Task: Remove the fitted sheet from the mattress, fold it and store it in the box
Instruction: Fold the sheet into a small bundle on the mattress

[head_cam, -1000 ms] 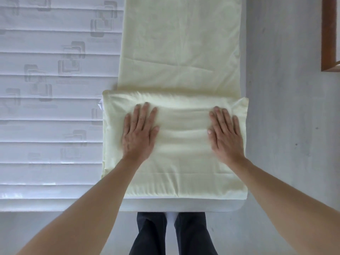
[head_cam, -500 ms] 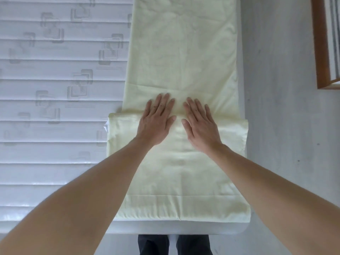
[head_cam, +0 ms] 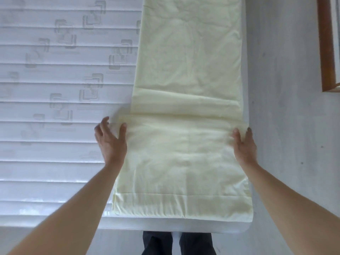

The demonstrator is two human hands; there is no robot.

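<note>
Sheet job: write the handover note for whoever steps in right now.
Left hand: grips the folded part's left corner.
Right hand: grips its right corner.
Sheet: off the mattress, lying on it as a long strip along the right edge, near end folded over.
Done: removal, lengthwise folds, first end fold.
Left: keep folding up the strip, then store it. The box is not in view.
</note>
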